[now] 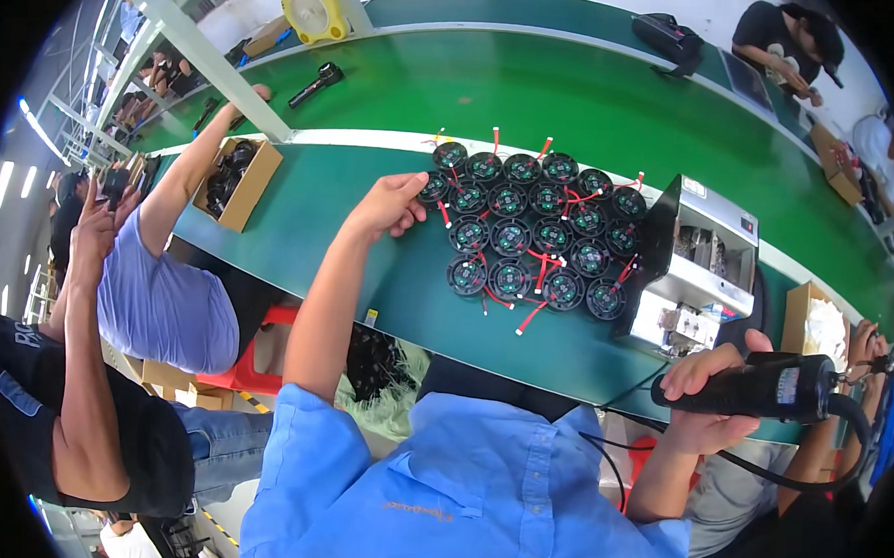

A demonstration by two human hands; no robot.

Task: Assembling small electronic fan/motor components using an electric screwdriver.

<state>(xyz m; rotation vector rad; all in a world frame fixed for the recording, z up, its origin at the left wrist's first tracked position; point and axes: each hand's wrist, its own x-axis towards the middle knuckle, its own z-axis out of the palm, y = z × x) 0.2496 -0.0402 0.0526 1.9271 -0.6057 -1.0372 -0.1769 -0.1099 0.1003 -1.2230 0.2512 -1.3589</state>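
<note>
My left hand [385,209] reaches to the left edge of a group of round black parts with green circuit boards. Its thumb and forefinger pinch the rim of one round black part [434,187]; the other fingers are curled. Several more round black parts [511,237] lie in close rows on the table, red wires with white plugs sticking out among them. On the right, my right hand [702,435] is wrapped round a black electric screwdriver [761,387], held tilted nearly level off the table's near edge. A thick black cord loops from its right end.
A silver and black screw feeder [707,255] stands right of the parts. A cardboard box of black parts [237,185] is at the left. Beyond runs a green conveyor belt [455,85] carrying a black handheld device [317,85]. Co-workers sit on both sides.
</note>
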